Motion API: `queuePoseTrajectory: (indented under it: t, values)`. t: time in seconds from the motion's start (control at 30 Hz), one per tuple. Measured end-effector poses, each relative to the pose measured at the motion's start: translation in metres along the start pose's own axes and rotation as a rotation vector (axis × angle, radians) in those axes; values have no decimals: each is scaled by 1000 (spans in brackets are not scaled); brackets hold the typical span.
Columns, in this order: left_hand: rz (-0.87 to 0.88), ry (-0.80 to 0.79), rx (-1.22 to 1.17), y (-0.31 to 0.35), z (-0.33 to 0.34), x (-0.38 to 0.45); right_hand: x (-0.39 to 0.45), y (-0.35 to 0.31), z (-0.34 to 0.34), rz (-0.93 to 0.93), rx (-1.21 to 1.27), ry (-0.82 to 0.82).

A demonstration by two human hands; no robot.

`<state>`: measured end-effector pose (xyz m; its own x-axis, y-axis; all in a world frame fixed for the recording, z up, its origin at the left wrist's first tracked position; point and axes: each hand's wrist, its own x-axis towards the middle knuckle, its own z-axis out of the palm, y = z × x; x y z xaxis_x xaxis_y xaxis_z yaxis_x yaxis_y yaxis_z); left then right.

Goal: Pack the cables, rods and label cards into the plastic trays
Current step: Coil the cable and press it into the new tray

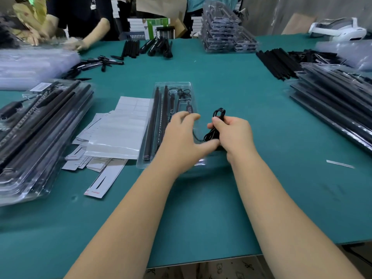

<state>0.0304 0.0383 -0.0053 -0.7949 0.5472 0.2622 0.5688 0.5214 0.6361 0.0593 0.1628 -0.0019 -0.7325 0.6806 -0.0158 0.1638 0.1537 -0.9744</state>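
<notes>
A clear plastic tray lies lengthwise at the table's middle, holding long black rods, a small coiled cable and a controller. My right hand grips a bundled black cable just right of the tray. My left hand hovers over the tray's near half with fingers spread, its thumb reaching toward the cable bundle. White label cards lie in a loose pile left of the tray.
Filled trays are stacked at the left, the right and the far middle. Loose black rods lie far right and at the back. Another person's arm works at the far left. The table's near edge runs below my forearms.
</notes>
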Motion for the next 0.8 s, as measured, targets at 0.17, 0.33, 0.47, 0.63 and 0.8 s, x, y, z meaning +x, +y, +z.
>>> queuePoseTrajectory:
  t: [0.17,0.33,0.47,0.63,0.8]
  values:
    - [-172,-466,536,-18,-12,-9,6,2,-3,69,139,-73]
    - [-184,-536,488,-17,-18,-5,7,1,-4,137,271,-126]
    - [-217,-595,416,-16,-25,-2,7,0,-6,148,310,-121]
    - [-223,-577,309,-10,-30,-4,7,-1,-6,169,511,-62]
    - [-227,-566,203,-7,-34,-5,0,3,3,177,435,-242]
